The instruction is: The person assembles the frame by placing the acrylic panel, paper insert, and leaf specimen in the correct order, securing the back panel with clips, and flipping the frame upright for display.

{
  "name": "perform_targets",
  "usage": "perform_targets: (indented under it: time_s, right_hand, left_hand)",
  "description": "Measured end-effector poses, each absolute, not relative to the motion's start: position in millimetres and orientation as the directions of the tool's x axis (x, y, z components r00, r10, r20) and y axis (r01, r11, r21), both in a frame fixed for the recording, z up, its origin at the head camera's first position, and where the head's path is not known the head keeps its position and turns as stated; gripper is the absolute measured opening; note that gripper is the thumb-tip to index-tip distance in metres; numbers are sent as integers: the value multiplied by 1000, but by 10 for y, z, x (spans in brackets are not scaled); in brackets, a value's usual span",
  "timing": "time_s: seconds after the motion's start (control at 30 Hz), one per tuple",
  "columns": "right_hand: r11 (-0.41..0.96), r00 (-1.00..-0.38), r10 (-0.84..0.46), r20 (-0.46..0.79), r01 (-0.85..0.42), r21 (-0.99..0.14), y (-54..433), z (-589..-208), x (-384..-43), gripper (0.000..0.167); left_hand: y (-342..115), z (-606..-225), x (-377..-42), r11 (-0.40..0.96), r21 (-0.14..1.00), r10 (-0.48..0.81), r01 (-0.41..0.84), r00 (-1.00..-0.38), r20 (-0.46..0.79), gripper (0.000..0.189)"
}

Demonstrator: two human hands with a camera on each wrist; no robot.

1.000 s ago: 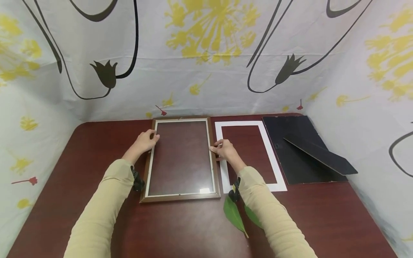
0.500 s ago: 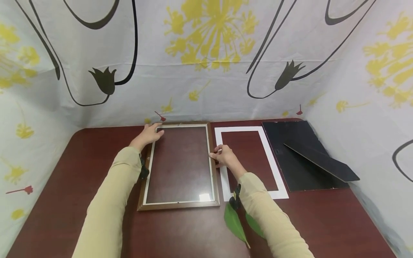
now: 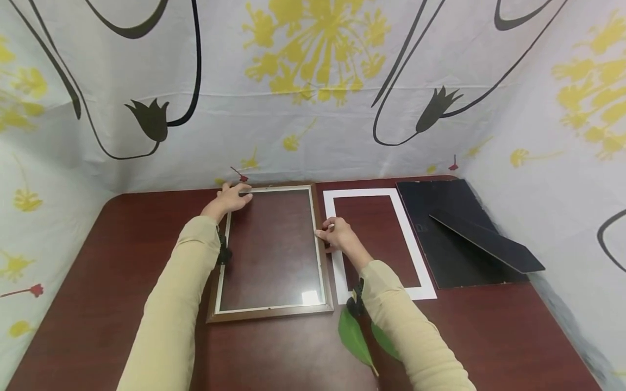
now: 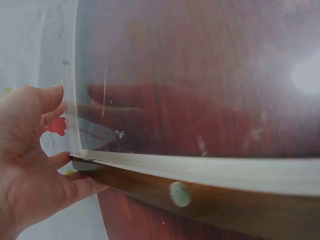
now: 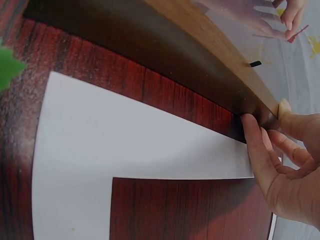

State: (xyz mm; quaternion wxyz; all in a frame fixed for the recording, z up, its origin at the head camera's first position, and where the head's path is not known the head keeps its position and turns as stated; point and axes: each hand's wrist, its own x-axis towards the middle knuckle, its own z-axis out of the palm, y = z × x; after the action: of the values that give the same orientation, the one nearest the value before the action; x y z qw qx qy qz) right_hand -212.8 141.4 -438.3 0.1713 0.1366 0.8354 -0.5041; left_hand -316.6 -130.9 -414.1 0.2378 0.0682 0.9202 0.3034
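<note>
A wooden picture frame (image 3: 271, 313) with a pale inner edge lies on the dark red table, a clear pane (image 3: 276, 255) within it. My left hand (image 3: 227, 201) is at its far left corner, thumb and fingers spread; in the left wrist view the fingertips (image 4: 92, 187) touch the corner. On the frame's right side, my right hand (image 3: 340, 236) pinches the rail between thumb and fingers. Its lower fingers (image 5: 257, 145) reach over the white mat (image 5: 125, 135), a flat border with a rectangular opening, lying just right of the frame.
A black backing board (image 3: 464, 271) with its stand flap (image 3: 489, 241) raised lies at the right. Two green leaves (image 3: 353, 336) rest on the table (image 3: 264, 358) near the right forearm. Patterned white cloth (image 3: 313, 157) rises behind the table and along both sides.
My left hand has slid from the frame's left side up to its far left corner, its fingers spreading. The right hand keeps its hold on the right rail.
</note>
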Motion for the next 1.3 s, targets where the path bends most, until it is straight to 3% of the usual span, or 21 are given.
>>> perform_targets:
  time_s: [0.37, 0.9, 1.3]
  right_hand:
    - [459, -905, 63, -421, 401, -793, 1424, -4369, -2139, 34]
    - [458, -901, 53, -431, 406, -791, 1440, -4386, -2151, 35]
    - [443, -905, 54, -422, 400, -802, 1435, -4387, -2145, 34]
  left_hand:
    - [-1311, -4099, -3231, 794, 608, 292, -16, -867, -404, 44]
    - [-970, -4110, -3289, 848, 524, 281, 84, -908, -311, 39]
    - [-904, -4129, -3404, 867, 490, 249, 91, -931, -267, 37]
